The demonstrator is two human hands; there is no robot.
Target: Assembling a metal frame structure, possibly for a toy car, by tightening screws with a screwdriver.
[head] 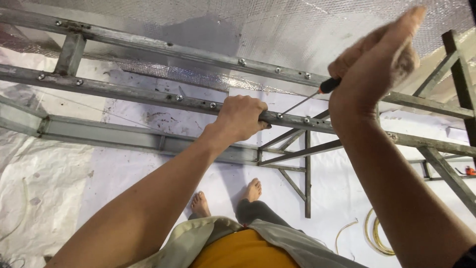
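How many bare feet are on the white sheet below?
2: the left foot and the right foot, side by side on the white sheet beneath the metal frame. None look hidden.

Metal frame rail (148,94) across centre, 9 to 3 o'clock; second rail (163,47) behind it, toward 12. Left hand (240,116) on nearer rail at centre. Right hand (372,64) at 2 o'clock, screwdriver (310,97) in it, tip on nearer rail just right of left hand. Bare feet (228,196) below at 6. Coiled cord (377,233) on floor sheet (59,198) at 4.
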